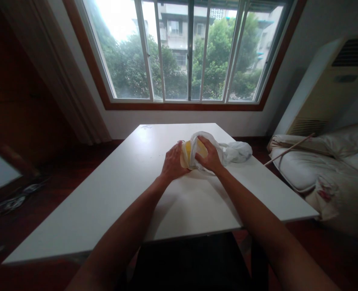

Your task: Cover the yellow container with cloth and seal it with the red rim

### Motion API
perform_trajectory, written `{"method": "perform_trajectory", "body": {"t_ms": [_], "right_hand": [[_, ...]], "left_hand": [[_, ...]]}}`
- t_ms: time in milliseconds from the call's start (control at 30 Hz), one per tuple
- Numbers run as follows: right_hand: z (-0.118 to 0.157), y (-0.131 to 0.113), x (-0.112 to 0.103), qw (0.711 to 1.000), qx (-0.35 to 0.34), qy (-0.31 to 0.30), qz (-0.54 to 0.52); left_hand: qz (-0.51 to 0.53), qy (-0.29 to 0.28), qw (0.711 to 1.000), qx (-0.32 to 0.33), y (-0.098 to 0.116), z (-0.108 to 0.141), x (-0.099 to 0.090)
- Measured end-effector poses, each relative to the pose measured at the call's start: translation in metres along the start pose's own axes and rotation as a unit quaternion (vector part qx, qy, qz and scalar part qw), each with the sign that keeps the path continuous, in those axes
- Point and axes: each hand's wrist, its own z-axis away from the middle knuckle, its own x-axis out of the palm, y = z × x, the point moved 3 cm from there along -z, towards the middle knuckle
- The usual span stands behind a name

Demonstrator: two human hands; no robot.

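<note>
A pale yellow object (186, 153) with a brighter yellow band lies on the white table, partly inside a white plastic bag (201, 137). Its exact kind cannot be made out. My left hand (174, 162) is cupped against the object's left end, fingers together along its far side. From the right, my right hand (209, 157) grips the bag and the object through it, thumb and fingers spread around it. The loose, crumpled end of the bag trails to the right across the tabletop. My left hand hides part of the object's end.
The white table (112, 190) reaches toward the window (179, 60). On the right are a cushioned sofa (300, 165), a thin stick (289, 149) leaning by the table edge, and a tall air conditioner (321, 89). Cables (13, 202) lie on the floor at left.
</note>
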Motion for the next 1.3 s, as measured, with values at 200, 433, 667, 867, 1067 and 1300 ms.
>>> {"method": "perform_trajectory", "body": {"t_ms": [200,433,667,867,1067,1300], "right_hand": [[-0.002,-0.001,0.001,0.998,-0.013,-0.025,0.062],[-0.004,-0.006,-0.003,0.993,-0.037,-0.082,0.077],[-0.004,-0.003,-0.005,0.996,-0.035,-0.063,0.049],[-0.006,0.016,-0.008,0.99,0.082,0.035,-0.104],[-0.001,0.044,-0.002,0.94,0.226,0.063,-0.247],[0.008,0.067,0.011,0.878,0.322,0.049,-0.35]], "left_hand": [[-0.004,-0.005,0.999,0.046,0.013,-0.004,-0.001],[-0.003,-0.015,0.994,0.109,0.021,-0.005,-0.004],[0.024,-0.025,0.997,0.075,0.021,-0.005,-0.009],[0.06,-0.006,0.998,-0.014,0.006,-0.003,-0.006],[0.159,0.027,0.981,-0.11,-0.006,0.0,-0.009],[0.237,0.038,0.962,-0.13,-0.01,0.0,-0.006]]}}
